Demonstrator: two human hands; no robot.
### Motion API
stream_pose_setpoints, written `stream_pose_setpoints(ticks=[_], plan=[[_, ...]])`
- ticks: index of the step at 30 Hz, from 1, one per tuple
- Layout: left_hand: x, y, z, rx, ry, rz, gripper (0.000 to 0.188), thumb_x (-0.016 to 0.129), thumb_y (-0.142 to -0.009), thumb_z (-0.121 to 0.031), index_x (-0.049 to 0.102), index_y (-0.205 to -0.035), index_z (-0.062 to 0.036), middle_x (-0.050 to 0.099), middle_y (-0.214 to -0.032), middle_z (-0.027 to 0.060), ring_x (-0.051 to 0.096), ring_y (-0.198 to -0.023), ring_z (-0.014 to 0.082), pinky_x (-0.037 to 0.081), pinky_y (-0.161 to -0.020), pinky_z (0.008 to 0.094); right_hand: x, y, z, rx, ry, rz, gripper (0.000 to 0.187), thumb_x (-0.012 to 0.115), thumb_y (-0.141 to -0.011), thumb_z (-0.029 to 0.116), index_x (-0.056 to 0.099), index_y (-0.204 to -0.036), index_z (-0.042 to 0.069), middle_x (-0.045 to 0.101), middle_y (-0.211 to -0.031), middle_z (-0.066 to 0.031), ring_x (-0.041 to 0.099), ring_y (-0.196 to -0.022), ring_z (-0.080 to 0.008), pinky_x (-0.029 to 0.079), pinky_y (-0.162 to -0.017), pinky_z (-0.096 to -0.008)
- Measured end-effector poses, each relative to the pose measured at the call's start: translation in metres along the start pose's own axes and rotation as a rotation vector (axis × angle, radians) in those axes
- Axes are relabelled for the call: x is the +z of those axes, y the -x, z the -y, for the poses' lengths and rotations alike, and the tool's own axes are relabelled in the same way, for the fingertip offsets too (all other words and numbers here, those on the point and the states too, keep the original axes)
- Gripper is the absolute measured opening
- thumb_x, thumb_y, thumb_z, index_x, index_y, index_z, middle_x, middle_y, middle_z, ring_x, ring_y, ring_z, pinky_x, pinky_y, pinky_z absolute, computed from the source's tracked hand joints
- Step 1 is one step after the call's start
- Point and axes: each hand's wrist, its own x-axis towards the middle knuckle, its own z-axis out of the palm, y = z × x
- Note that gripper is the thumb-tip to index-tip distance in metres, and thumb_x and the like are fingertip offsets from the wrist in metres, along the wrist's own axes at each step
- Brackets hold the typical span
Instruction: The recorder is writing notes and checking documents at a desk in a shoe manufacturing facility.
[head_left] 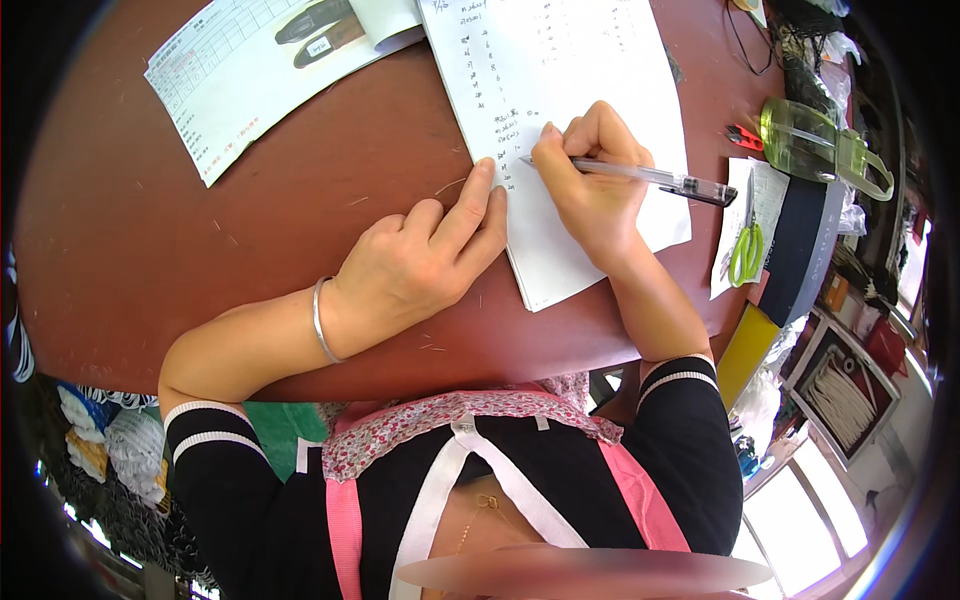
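Note:
A clear-barrelled pen [655, 177] with a black end is gripped in my right hand [598, 180]. Its tip meets a white paper pad [570, 240], close to a column of handwritten figures. The pad lies slightly slanted, with handwriting in columns over its upper part. My left hand [420, 245] rests on the brown table [320, 190], fingers stretched toward the pad, fingertips at its left edge. No object shows in that hand. A bracelet circles the left wrist.
A printed sheet [240, 90] with a shoe picture lies at the far left. On the right are green-handled scissors [746, 254] on paper, a green translucent bottle [800, 140] and a small red item [744, 137]. A framed tray of white cords [838, 400] stands lower right.

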Motion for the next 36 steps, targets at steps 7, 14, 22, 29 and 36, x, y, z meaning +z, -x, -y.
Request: stream_pose_setpoints(ticks=[7,14,22,29,36], plan=[[0.001,0.001,0.0,0.004,-0.01,0.002,0.035,0.07,-0.085,-0.01,0.071,-0.12,-0.0046,0.066,-0.135,0.0163,0.049,-0.061,0.0095,0.041,-0.046,0.0189,0.0,0.0,0.0,-0.021,-0.025,-0.012,0.037,0.071,-0.084,-0.004,0.039,-0.068,0.007,0.04,-0.055,0.0025,0.033,-0.051,-0.0042,0.03,-0.045,-0.0261],[-0.001,0.001,0.004,-0.001,-0.014,0.008,0.037,0.068,-0.084,-0.009,0.071,-0.12,-0.0056,0.065,-0.137,0.0166,0.05,-0.062,0.0092,0.042,-0.047,0.0196,0.004,-0.003,0.001,0.026,-0.072,-0.027,0.036,0.07,-0.085,-0.004,0.04,-0.069,0.007,0.04,-0.056,0.0029,0.035,-0.053,-0.0036,0.031,-0.046,-0.0257],[0.007,0.001,-0.005,0.012,-0.045,0.001,0.034,0.061,-0.085,-0.015,0.069,-0.117,-0.0079,0.065,-0.136,0.0191,0.048,-0.061,0.0089,0.043,-0.046,0.0184,-0.02,0.005,-0.007,0.14,-0.186,0.027,0.04,0.068,-0.09,-0.009,0.038,-0.072,0.01,0.04,-0.061,0.0048,0.032,-0.058,-0.0022,0.028,-0.051,-0.0233],[0.011,0.009,-0.01,-0.04,-0.02,-0.073,0.031,0.063,-0.085,-0.014,0.069,-0.115,-0.0075,0.065,-0.134,0.0197,0.048,-0.059,0.0094,0.043,-0.046,0.0175,-0.007,0.01,-0.004,0.077,-0.233,0.042,0.039,0.065,-0.095,-0.008,0.037,-0.074,0.01,0.041,-0.061,0.0044,0.029,-0.058,-0.0005,0.027,-0.051,-0.0221],[0.006,0.001,-0.007,-0.014,-0.038,-0.021,0.032,0.061,-0.086,-0.015,0.069,-0.117,-0.0104,0.065,-0.136,0.0184,0.051,-0.061,0.0082,0.044,-0.047,0.0182,-0.011,0.01,-0.001,0.065,-0.153,-0.012,0.038,0.068,-0.093,-0.007,0.039,-0.073,0.009,0.044,-0.06,0.0032,0.031,-0.057,-0.0018,0.028,-0.05,-0.0234]])
